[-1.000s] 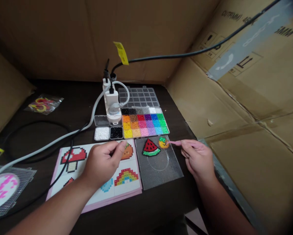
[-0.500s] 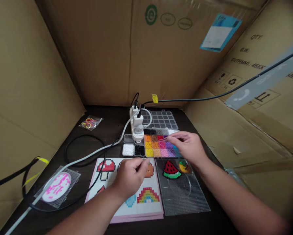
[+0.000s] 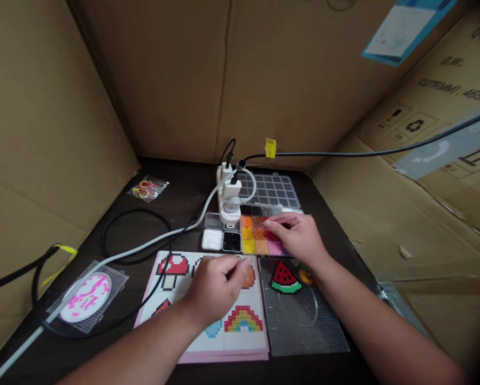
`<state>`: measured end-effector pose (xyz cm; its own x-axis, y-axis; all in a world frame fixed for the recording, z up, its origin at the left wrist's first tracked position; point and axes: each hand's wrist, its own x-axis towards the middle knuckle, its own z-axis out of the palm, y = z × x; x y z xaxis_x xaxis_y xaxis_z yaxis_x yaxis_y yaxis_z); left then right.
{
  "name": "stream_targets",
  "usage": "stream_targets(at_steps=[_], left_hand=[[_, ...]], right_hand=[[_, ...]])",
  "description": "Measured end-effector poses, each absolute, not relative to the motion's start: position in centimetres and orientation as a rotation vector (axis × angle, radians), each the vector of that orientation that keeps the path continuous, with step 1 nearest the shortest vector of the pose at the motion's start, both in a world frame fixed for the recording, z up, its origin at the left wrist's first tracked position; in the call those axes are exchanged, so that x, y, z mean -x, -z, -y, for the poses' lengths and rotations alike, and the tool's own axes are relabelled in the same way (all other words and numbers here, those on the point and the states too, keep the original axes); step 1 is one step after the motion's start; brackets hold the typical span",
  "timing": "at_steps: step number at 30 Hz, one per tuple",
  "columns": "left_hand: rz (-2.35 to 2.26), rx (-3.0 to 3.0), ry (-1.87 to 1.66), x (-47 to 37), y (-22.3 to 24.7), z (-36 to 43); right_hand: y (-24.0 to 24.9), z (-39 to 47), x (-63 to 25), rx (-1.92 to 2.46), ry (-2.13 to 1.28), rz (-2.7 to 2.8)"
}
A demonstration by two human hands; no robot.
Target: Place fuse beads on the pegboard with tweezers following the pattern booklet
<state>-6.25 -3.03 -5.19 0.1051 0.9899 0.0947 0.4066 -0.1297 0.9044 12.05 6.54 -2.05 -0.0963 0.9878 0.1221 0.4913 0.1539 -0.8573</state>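
Pinched in my right hand (image 3: 300,238) are pink tweezers (image 3: 278,220), their tips over the orange and brown compartments of the bead box (image 3: 262,247). My left hand (image 3: 219,280) rests curled over the pattern sheet (image 3: 244,345), thumb against the fingers; whether it holds anything small is hidden. The sheet shows a mushroom, a rainbow and other pixel pictures. To its right lies a clear pegboard (image 3: 296,337) bearing a watermelon slice (image 3: 285,278) of beads and an orange round piece (image 3: 305,275), partly behind my right wrist. Small boxes of white beads (image 3: 212,239) and black beads (image 3: 231,241) stand beside the bead box.
A white power strip (image 3: 229,200) with plugs stands behind the small boxes. A pale cable (image 3: 144,245) and a black cable (image 3: 103,235) cross the left side. A pink-and-white disc (image 3: 86,298) and a plastic bag (image 3: 147,189) lie left. Cardboard walls (image 3: 176,80) surround the table.
My right hand has moved the tweezers leftward over the bead box, from near the red compartment to the orange and brown ones. The camera view has shifted slightly. My left hand keeps its curled pose.
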Motion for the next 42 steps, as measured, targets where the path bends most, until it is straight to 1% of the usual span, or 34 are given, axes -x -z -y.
stream_targets(at_steps=[5, 14, 30, 42], left_hand=[[-1.407, -1.652, -0.991, 6.2, 5.3, 3.0], [-1.433, -1.653, -0.975, 6.3, 5.4, 3.1], [-1.417, -1.649, -0.992, 6.2, 5.4, 3.0], [-1.405, -1.656, -1.017, 6.2, 5.3, 3.0]], right_hand=[[1.9, -6.6, -12.1, 1.438, -0.789, 1.713], [2.4, -6.7, -11.7, 1.379, -0.948, 1.678], [3.1, -6.8, -11.3, 1.360, -0.999, 1.616], [2.9, -6.8, -11.5, 1.355, -0.967, 1.660]])
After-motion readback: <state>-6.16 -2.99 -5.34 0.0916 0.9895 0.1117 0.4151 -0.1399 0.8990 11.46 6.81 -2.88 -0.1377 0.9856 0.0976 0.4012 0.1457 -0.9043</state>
